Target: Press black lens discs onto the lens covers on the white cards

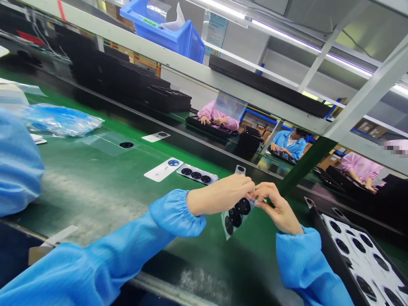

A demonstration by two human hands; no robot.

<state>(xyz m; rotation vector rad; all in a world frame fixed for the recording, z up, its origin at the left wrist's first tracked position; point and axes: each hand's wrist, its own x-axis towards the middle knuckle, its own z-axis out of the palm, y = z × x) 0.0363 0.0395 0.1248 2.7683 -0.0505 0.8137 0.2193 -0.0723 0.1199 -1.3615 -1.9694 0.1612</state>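
Pinching disc strip (pixel 236 217), left hand (pixel 227 191), right hand (pixel 280 208); green label (pixel 150 22) above illegible.

Strip light (pixel 287 35) above green worktop (pixel 105 182)

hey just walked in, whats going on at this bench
The left hand and right hand of a person in blue sleeves hold a clear strip of black round pieces by its upper end, above the green bench. Another strip with three black rounds lies beyond, beside a white panel. At the right is a black tray of white panels with dark rounds.
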